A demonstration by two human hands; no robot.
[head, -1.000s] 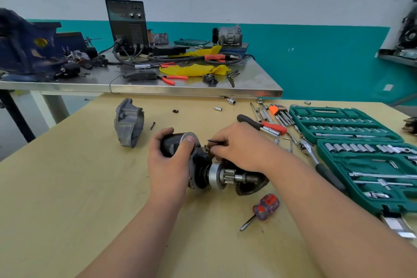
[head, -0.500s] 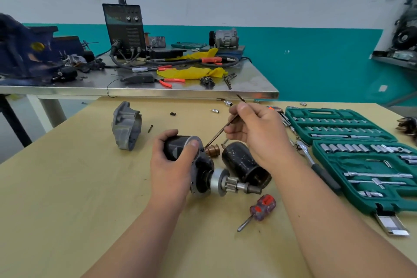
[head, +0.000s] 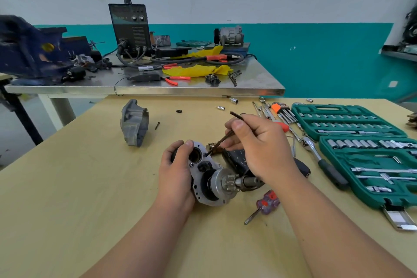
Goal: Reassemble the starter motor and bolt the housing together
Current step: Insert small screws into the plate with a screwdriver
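From the head camera, the starter motor (head: 209, 178) lies on the wooden table (head: 90, 187), pinion shaft pointing right. The left hand (head: 174, 172) is clamped around its left end. The right hand (head: 259, 142) pinches a long through-bolt (head: 222, 139), which slants down-left from the fingers, tip at a hole in the silver plate. The grey housing (head: 134, 125) stands apart, far left. A socket set (head: 361, 142) sits right; a steel bench (head: 158, 88) beyond.

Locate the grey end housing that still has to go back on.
The grey end housing stands on the wooden table, to the left and beyond the left hand, near a small black bolt.
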